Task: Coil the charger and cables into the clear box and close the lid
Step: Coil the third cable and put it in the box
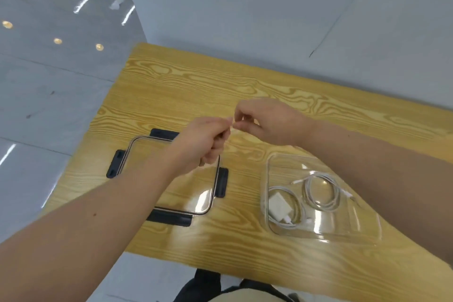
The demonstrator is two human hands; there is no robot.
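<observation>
The clear box [274, 164] stands on the wooden table [196, 86] at the right. Inside it lie a white charger [279, 205] ringed by its cable and a coiled white cable [321, 193]. The clear lid [171, 209] with dark clips lies flat to the left of the box. Above the table between lid and box, my left hand [203, 142] and my right hand [264, 117] meet fingertip to fingertip. Both pinch something small and pale, too blurred to identify.
The table's left edge runs close to the lid, with shiny grey floor [49, 105] beyond. The near table edge is just below the lid and box. A pale wall [269, 7] rises behind the table.
</observation>
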